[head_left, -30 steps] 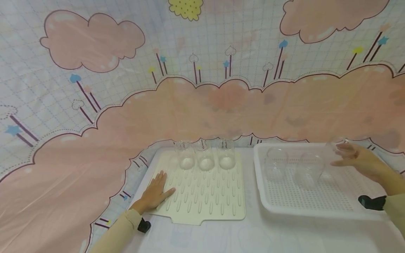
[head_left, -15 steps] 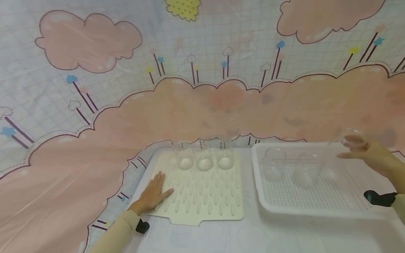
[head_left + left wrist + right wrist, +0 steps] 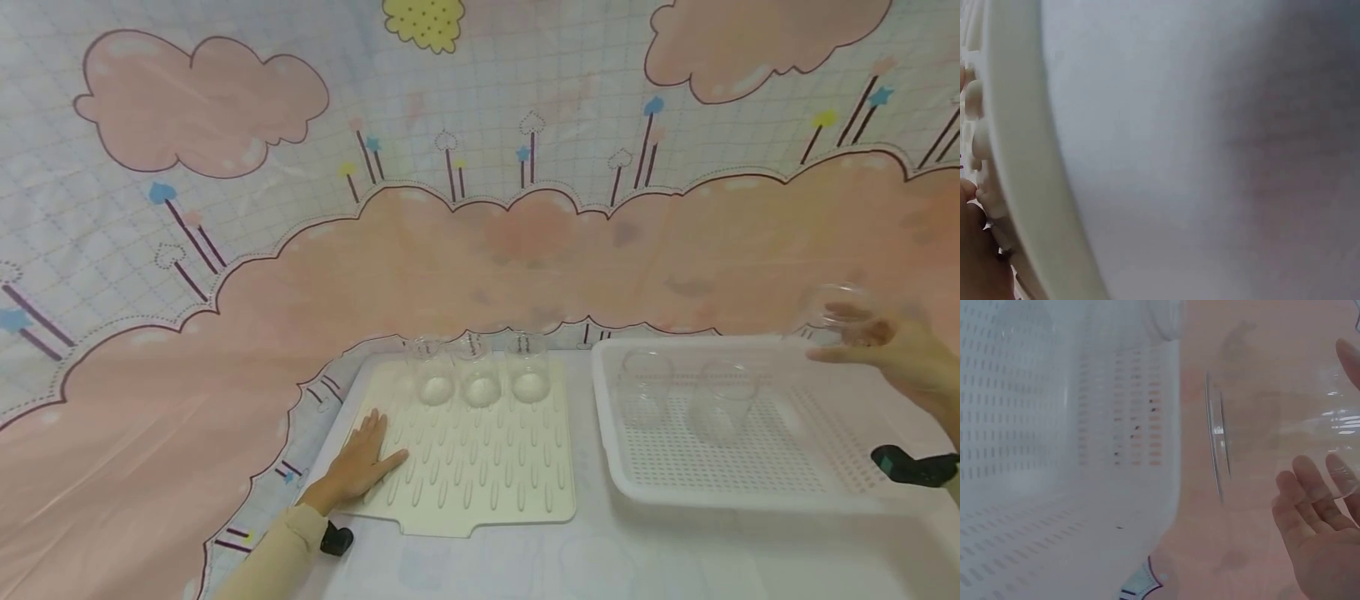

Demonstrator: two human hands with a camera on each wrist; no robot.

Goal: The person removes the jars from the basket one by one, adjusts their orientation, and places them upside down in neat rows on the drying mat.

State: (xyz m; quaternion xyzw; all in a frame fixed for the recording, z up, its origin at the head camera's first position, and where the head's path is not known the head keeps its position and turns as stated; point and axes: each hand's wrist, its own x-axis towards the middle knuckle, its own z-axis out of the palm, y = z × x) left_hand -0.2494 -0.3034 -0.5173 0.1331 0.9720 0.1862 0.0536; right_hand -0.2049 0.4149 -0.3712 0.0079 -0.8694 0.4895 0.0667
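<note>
My left hand (image 3: 358, 462) lies flat with fingers spread on the left part of a cream ribbed draining board (image 3: 498, 512); only a bit of it shows in the left wrist view. Up above the back right of a white perforated basket (image 3: 738, 502), my right hand (image 3: 892, 354) holds a clear cup (image 3: 838, 302). In the right wrist view, fingers and thumb (image 3: 1349, 359) curve round this cup, whose rim faces the basket side. Two more clear cups, one on the left (image 3: 647, 387) and one nearer the middle (image 3: 723, 404), stand in the basket.
Three clear cups stand in a row along the board's back edge: left (image 3: 435, 383), middle (image 3: 480, 383) and right (image 3: 529, 379). A white table (image 3: 585, 558) lies beneath. Behind rises a patterned cloth (image 3: 480, 267) with pink clouds.
My right hand has lifted the clear cup higher and carried it to the right. The left hand stays flat on the board. The head view has shifted slightly.
</note>
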